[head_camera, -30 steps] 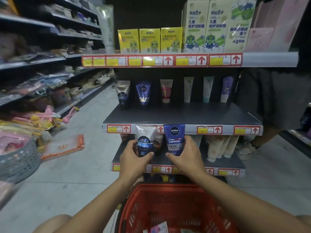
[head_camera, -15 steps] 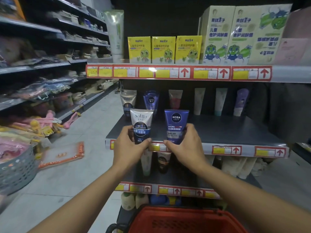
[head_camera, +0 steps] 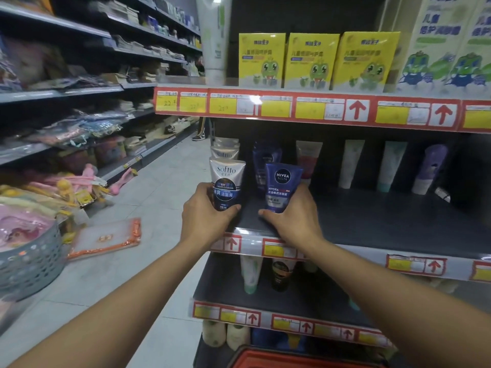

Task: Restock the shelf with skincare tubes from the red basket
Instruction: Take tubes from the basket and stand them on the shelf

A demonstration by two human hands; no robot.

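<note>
Dark shelf [head_camera: 385,221]: left hand [head_camera: 204,216] grips Softto tube [head_camera: 225,184], right hand [head_camera: 295,216] Nivea tube [head_camera: 281,185]

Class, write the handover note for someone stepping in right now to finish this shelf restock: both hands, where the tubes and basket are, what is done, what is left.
Left hand grips the Softto tube; right hand grips the blue Nivea tube.
Both tubes are upright over the front left of the middle shelf, ahead of matching tubes at the back.
Done: both tubes brought to the shelf.
Left: set them down, let go, then take more from the red basket below, whose contents are out of view.
</note>
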